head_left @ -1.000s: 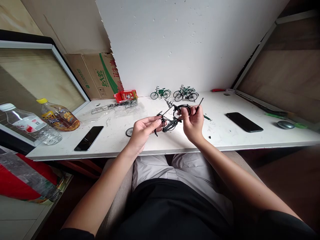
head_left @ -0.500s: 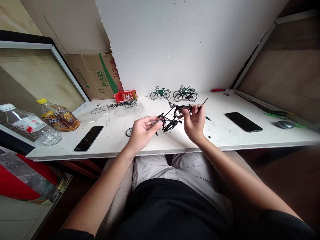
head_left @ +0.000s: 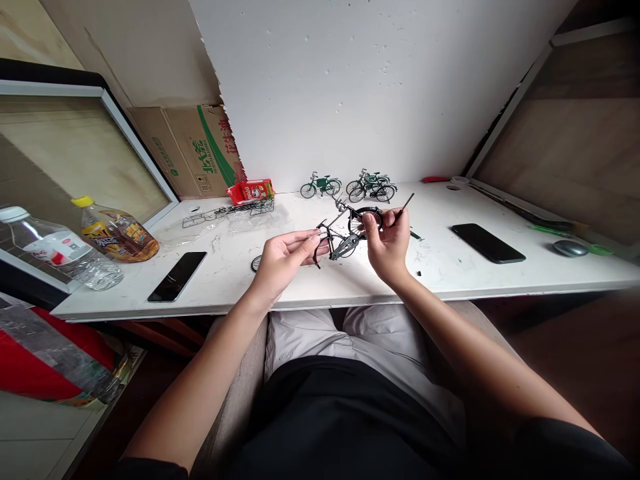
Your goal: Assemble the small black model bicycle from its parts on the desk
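Note:
A black model bicycle [head_left: 345, 247] is held up over the white table between my hands. My left hand [head_left: 289, 257] pinches its rear end, near the curved black mudguard. At the other end, my right hand [head_left: 390, 245] grips the mounted wheel [head_left: 358, 221] between thumb and fingers. A thin dark tool like a small screwdriver [head_left: 407, 203] also sticks up from the right hand; its lower part is hidden by the fingers. Behind my left wrist a loose spoked wheel [head_left: 256, 263] lies on the table, partly covered.
Finished-looking model bicycles [head_left: 320, 186] stand along the back wall. Wire-like parts [head_left: 227, 212] on clear plastic lie near a red packet [head_left: 253, 190]. Phones flank both arms, one at left [head_left: 178, 276], another at right [head_left: 487, 243]. Two bottles [head_left: 120, 233] stand left; a mouse [head_left: 571, 248] sits right.
The model bicycle has turned in my hands, so its frame and chain guard now show more side-on. My left fingers have shifted their hold at the rear. The right hand has barely moved.

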A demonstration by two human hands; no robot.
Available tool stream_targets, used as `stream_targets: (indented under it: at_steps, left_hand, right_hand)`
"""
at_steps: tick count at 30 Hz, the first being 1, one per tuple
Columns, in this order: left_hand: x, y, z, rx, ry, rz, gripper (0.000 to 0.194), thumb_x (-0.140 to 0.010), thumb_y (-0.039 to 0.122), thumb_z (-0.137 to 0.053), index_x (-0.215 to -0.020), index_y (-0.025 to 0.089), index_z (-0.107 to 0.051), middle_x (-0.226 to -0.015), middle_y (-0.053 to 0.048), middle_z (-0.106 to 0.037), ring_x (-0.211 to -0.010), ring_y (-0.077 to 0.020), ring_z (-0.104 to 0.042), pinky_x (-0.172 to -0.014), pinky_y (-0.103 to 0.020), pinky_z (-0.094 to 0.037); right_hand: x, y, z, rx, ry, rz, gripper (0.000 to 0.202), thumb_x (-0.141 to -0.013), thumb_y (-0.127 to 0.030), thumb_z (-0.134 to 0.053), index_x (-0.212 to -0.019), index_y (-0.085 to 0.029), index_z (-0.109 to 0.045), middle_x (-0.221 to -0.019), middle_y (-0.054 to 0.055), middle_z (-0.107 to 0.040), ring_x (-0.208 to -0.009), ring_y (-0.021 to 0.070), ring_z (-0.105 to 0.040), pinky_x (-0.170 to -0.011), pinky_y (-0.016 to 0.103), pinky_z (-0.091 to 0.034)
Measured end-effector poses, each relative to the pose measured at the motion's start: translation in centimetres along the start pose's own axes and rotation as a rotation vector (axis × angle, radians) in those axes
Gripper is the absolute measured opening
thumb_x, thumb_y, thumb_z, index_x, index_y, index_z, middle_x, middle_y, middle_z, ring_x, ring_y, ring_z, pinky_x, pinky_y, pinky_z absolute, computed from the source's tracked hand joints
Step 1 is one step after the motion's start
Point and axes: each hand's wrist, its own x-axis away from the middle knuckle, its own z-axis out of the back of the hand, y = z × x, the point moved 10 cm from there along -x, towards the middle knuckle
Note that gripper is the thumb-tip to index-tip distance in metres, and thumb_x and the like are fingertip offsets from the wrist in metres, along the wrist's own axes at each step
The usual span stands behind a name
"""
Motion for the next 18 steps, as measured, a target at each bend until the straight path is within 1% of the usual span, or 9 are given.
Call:
stream_targets:
  at_steps: [3,7,10,13,18]
  left_hand:
    - [0.0,-0.1,0.3,0.020,0.028,0.023,0.054,-0.079,0.049,-0.093,-0.117,0.013,-0.081,-0.110,-0.016,-0.085,-0.099,-0.0312,-0.083,-0.084,-0.037,-0.066]
    - [0.0,-0.1,0.0,0.055,0.008,0.038,0.051,-0.083,0.048,-0.090,-0.119,0.013,-0.081,-0.108,-0.017,-0.085,-0.098,-0.0303,-0.084,-0.084,-0.036,-0.065]
    - [0.1,-0.3,-0.2,0.089,-0.020,0.055,0.043,-0.084,0.041,-0.088,-0.117,0.013,-0.082,-0.108,-0.017,-0.085,-0.100,-0.0307,-0.083,-0.085,-0.036,-0.065]
    - [0.1,-0.8,-0.3,0.116,-0.041,0.088,0.038,-0.084,0.032,-0.087,-0.116,0.013,-0.082,-0.110,-0.017,-0.084,-0.106,-0.0313,-0.082,-0.085,-0.036,-0.065]
    - [0.0,-1.7,-0.4,0.176,-0.059,0.153,0.036,-0.080,0.023,-0.088,-0.115,0.013,-0.082,-0.117,-0.018,-0.083,-0.113,-0.0312,-0.080,-0.089,-0.037,-0.063]
  right_hand:
    - [0.0,-0.2,-0.3,-0.011,-0.014,-0.015,0.047,-0.097,-0.050,-0.077,-0.092,-0.029,-0.035,-0.090,-0.002,-0.040,-0.079,0.0137,-0.059,-0.067,0.028,-0.063]
    - [0.1,-0.2,-0.3,-0.022,-0.012,-0.026,0.046,-0.097,-0.048,-0.077,-0.092,-0.029,-0.035,-0.089,-0.003,-0.043,-0.076,0.0134,-0.059,-0.063,0.027,-0.063]
    - [0.1,0.0,-0.2,-0.018,-0.003,-0.022,0.047,-0.096,-0.047,-0.078,-0.091,-0.029,-0.035,-0.089,-0.003,-0.042,-0.078,0.0141,-0.059,-0.064,0.028,-0.063]
    - [0.1,0.4,0.0,0.012,0.011,-0.028,0.048,-0.095,-0.050,-0.079,-0.092,-0.030,-0.035,-0.089,-0.003,-0.041,-0.079,0.0146,-0.059,-0.065,0.029,-0.063]
    - [0.1,0.6,0.5,0.020,0.042,0.003,0.048,-0.094,-0.050,-0.081,-0.092,-0.029,-0.037,-0.090,-0.003,-0.042,-0.082,0.0144,-0.060,-0.075,0.030,-0.064]
